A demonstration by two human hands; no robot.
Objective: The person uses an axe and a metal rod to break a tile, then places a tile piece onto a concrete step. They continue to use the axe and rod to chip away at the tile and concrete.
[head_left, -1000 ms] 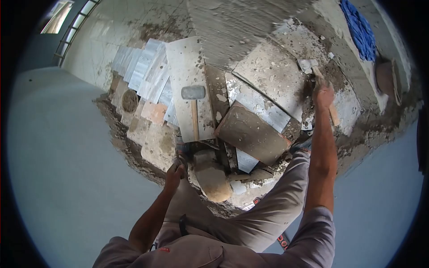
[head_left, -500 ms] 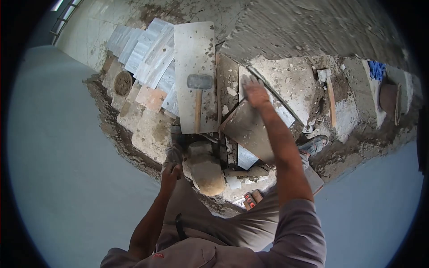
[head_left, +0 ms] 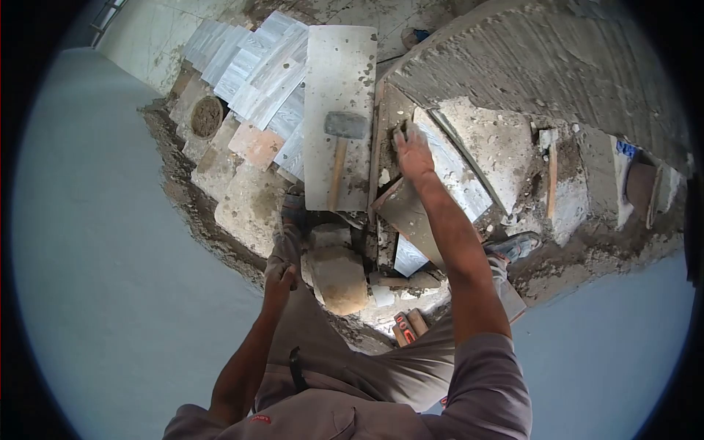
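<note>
My right hand is stretched forward with its fingers apart, dusted with grey. It lies at the upper left edge of a pale wood-pattern tile, over a mortar-strewn strip. Below the forearm, a dirty brown slab covers part of that tile's surroundings, and another piece of wood-pattern tile shows beneath it. My left hand is closed beside my left knee; what it holds, if anything, I cannot make out. A rubber mallet with a wooden handle rests on a long pale board left of the right hand.
Stacked wood-pattern tiles lie at the upper left, near a bucket of mortar. A hammer-like tool with a wooden handle is on the right. A rough grey wall rises at the upper right. A red spirit level sits near my legs.
My right hand has shifted left on the tile's upper edge, its fingers now more spread. The view has moved slightly, and more of the tile shows. The left hand stays by the knee.
</note>
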